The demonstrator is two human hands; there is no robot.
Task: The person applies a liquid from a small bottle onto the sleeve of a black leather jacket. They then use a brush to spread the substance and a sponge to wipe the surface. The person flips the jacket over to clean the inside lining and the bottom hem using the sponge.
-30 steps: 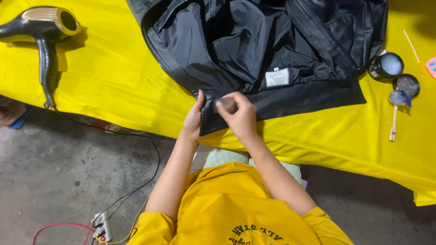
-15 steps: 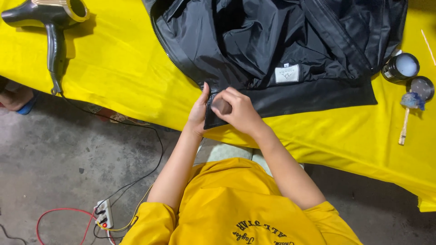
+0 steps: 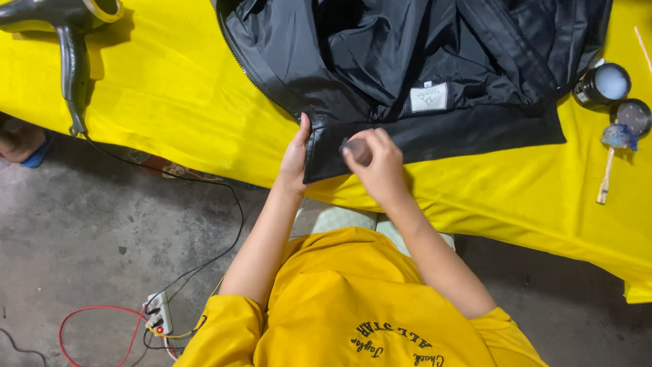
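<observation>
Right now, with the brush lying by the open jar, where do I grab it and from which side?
Probably the pale wooden handle of the brush, mid-length, from the table's near edge. It lies flat on the yellow cloth with the handle end toward the person and bare cloth around it. The bristle end sits up against the lid and jar, so that end is crowded.

Jacket looks like smooth black leather with a slight sheen and shiny nylon-ish lining, on a matt yellow cloth table cover over rough concrete floor.
</observation>
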